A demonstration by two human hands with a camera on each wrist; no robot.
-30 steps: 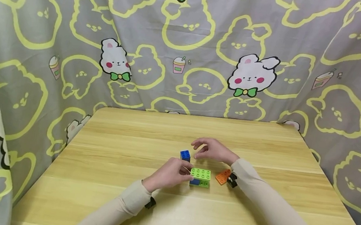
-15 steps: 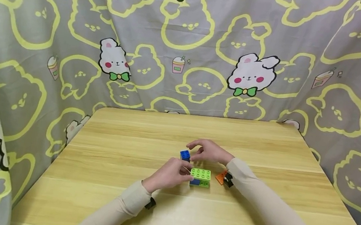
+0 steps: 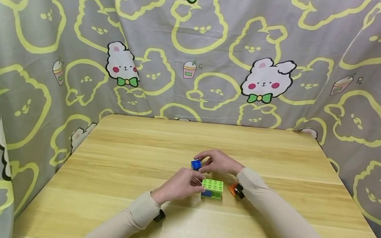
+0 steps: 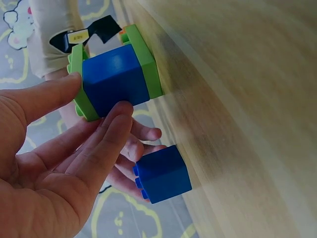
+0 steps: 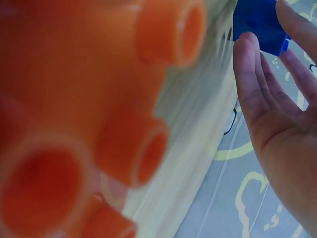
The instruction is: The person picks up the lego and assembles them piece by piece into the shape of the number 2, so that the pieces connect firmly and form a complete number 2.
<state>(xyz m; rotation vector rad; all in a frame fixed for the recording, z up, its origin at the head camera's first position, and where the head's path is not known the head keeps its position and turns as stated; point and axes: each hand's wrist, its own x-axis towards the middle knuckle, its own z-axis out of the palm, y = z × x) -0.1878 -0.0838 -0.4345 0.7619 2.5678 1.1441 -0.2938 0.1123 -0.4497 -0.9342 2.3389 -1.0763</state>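
Note:
A stack of building bricks (image 3: 213,185), with lime-green plates above and below a blue brick (image 4: 116,79), stands on the table. My left hand (image 3: 179,184) holds it from the left, thumb on the top plate and fingertips at the blue side. Behind it is a separate blue building brick (image 3: 196,164), studs up. My right hand (image 3: 219,162) comes from the right, thumb and fingers bent around that brick, as the right wrist view also shows. An orange building brick (image 3: 232,189) lies under the right wrist, partly hidden; its studs fill much of the right wrist view.
The wooden table (image 3: 128,143) reaches back to a grey curtain (image 3: 173,31) printed with yellow outlines and white bunnies. A black wrist strap (image 3: 239,191) hangs low beside the orange brick; another strap (image 3: 160,215) is on the left wrist.
My right hand has moved left and closed in around the separate blue brick, its wrist covering more of the orange brick. The left hand and the stack have stayed in place.

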